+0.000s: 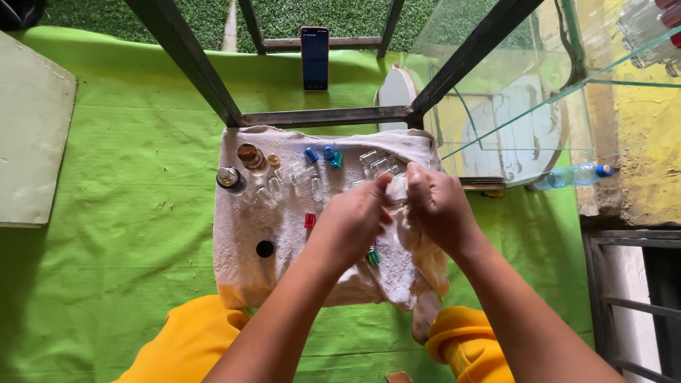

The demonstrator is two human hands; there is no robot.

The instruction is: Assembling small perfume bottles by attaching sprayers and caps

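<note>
My left hand (pixel 351 220) and my right hand (pixel 436 206) meet over a white towel (pixel 241 234) spread on the green mat (pixel 128 213). Both pinch a small clear glass bottle (pixel 396 187) wrapped in a fold of white cloth (pixel 404 245). Several small clear bottles (pixel 305 177) lie on the towel beyond my hands, with blue (pixel 311 154), teal (pixel 337 159) and red (pixel 309 220) caps. A green-capped bottle (pixel 373 257) sits under my left wrist. A black cap (pixel 264 248) lies to the left.
A black metal frame (pixel 326 115) stands behind the towel, with a phone (pixel 315 58) propped beyond it. A glass case (pixel 511 106) rises at right, a plastic water bottle (pixel 574 175) beside it. A pale board (pixel 32 135) lies at left. My yellow-clad knees (pixel 188 344) are below.
</note>
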